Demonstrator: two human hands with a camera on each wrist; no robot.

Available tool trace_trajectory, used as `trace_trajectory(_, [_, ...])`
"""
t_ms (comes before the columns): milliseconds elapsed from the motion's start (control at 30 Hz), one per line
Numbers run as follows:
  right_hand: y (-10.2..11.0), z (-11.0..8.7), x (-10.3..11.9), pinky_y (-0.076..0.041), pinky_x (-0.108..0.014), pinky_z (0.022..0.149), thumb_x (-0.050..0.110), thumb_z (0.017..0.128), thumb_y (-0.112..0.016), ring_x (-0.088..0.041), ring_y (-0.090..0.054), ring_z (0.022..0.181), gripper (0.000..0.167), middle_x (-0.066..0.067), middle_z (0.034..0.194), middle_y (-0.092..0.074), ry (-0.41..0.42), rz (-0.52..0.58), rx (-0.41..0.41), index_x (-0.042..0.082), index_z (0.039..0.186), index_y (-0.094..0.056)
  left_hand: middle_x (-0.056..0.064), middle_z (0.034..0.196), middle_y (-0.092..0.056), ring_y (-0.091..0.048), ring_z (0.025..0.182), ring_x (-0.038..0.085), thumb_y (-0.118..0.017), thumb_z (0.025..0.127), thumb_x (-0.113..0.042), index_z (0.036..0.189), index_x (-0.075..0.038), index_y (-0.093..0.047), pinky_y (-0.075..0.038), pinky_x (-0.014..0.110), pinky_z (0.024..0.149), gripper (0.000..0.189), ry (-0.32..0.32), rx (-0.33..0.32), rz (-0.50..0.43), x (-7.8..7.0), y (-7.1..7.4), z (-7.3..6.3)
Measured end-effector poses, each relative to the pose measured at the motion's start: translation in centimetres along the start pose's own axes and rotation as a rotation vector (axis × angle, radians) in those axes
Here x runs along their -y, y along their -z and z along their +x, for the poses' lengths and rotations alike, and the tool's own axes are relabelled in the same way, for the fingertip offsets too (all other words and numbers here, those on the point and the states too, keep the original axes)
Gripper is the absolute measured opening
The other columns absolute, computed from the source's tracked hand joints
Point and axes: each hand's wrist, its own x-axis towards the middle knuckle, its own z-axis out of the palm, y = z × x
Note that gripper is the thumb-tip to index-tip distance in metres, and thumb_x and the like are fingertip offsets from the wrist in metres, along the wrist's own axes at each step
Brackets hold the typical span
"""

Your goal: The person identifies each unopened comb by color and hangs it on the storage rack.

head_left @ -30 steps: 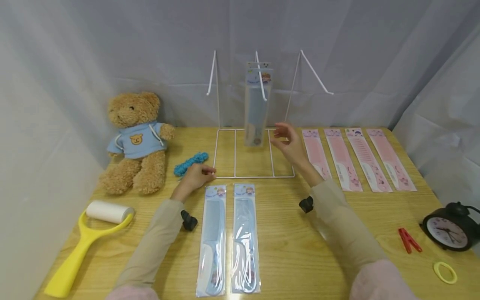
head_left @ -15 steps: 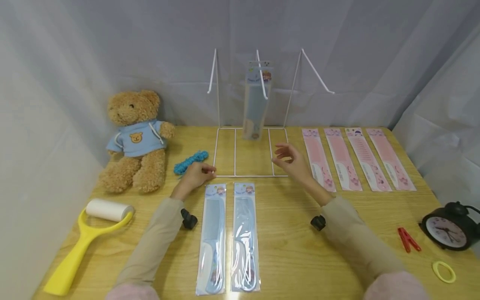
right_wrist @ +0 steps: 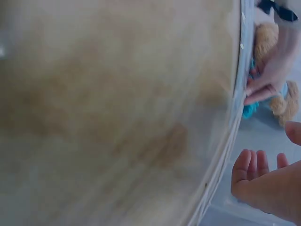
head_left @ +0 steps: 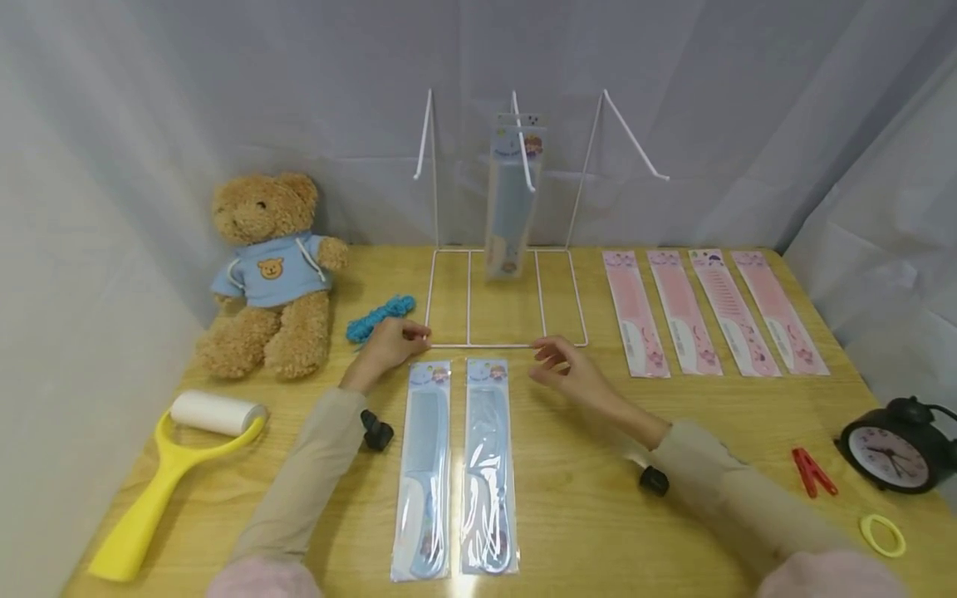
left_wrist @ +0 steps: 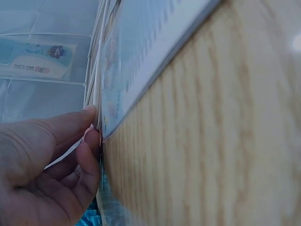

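My left hand [head_left: 386, 349] pinches the front left corner of a white wire display rack [head_left: 486, 345]; the left wrist view shows thumb and finger on the wire. From the rack's middle prong [head_left: 525, 158] hang blue combs in clear packs [head_left: 511, 208], one behind another. In front of the rack, two more packaged blue combs [head_left: 424, 465] lie side by side on the table. My right hand [head_left: 571, 378] holds nothing and hovers by the rack's front wire, right of the top of the nearer comb pack [head_left: 488, 473]. Its fingers are loosely bent.
Several packaged pink combs [head_left: 635, 320] lie in a row at the right. A teddy bear [head_left: 272, 274], blue cord [head_left: 380, 317] and yellow-handled lint roller [head_left: 160, 482] are on the left. A black alarm clock [head_left: 890, 448], red clip [head_left: 813, 472] and yellow ring [head_left: 882, 536] sit at the right.
My right hand has moved away from the hanging comb packs, down and towards me to the rack's front. The hanging packs have swung slightly. The left hand keeps its hold on the corner.
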Motion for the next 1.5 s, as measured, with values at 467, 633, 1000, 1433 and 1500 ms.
trace_trajectory(467, [-3.5,-3.0,0.0,-0.038,-0.048,0.097,0.018,0.085,-0.07,-0.032,-0.046,0.114,0.043,-0.017,0.119,-0.056,-0.03,-0.177,0.136,0.004,0.123,-0.058,0.018,0.114,-0.064,-0.058,0.106,0.03,-0.063,0.093,-0.016,0.118,0.0,-0.066,-0.047,0.043,0.09,0.03,0.008,-0.003,0.009,0.1,-0.1,0.2])
trace_trajectory(633, [-4.7,-3.2,0.8,-0.03,-0.054,0.103,0.021,0.083,-0.072,-0.036,-0.033,0.125,0.046,-0.02,0.129,-0.046,-0.097,-0.194,0.159,0.011,0.126,-0.058,0.019,0.114,-0.064,-0.058,0.106,0.031,-0.062,0.093,-0.015,0.118,0.001,-0.065,-0.047,0.043,0.089,0.03,-0.002,-0.006,0.006,0.1,0.0,0.1])
trace_trajectory(1000, [-6.7,-2.7,1.9,-0.024,-0.062,0.102,0.031,0.08,-0.075,-0.048,-0.026,0.127,0.052,-0.032,0.143,-0.032,-0.068,-0.38,0.193,0.018,0.127,-0.06,0.019,0.114,-0.064,-0.059,0.106,0.031,-0.062,0.093,-0.016,0.118,0.001,-0.066,-0.047,0.043,0.089,0.03,-0.001,-0.005,0.008,0.0,-0.1,0.0])
trace_trajectory(1433, [-6.6,-3.0,2.8,-0.023,-0.06,0.103,0.039,0.072,-0.081,-0.046,-0.028,0.125,0.068,-0.031,0.151,-0.017,-0.081,-0.515,0.295,0.021,0.133,-0.058,0.019,0.114,-0.064,-0.059,0.106,0.031,-0.062,0.093,-0.016,0.118,0.001,-0.066,-0.047,0.043,0.089,0.03,-0.009,-0.008,0.0,0.0,0.0,0.0])
trace_trajectory(1500, [-6.4,-2.9,2.9,-0.023,-0.061,0.104,0.035,0.072,-0.082,-0.047,-0.027,0.127,0.068,-0.032,0.151,-0.017,-0.095,-0.508,0.311,0.02,0.133,-0.058,0.019,0.114,-0.065,-0.059,0.105,0.031,-0.062,0.093,-0.016,0.118,0.001,-0.066,-0.047,0.042,0.089,0.03,-0.009,-0.008,0.001,-0.1,0.0,-0.1])
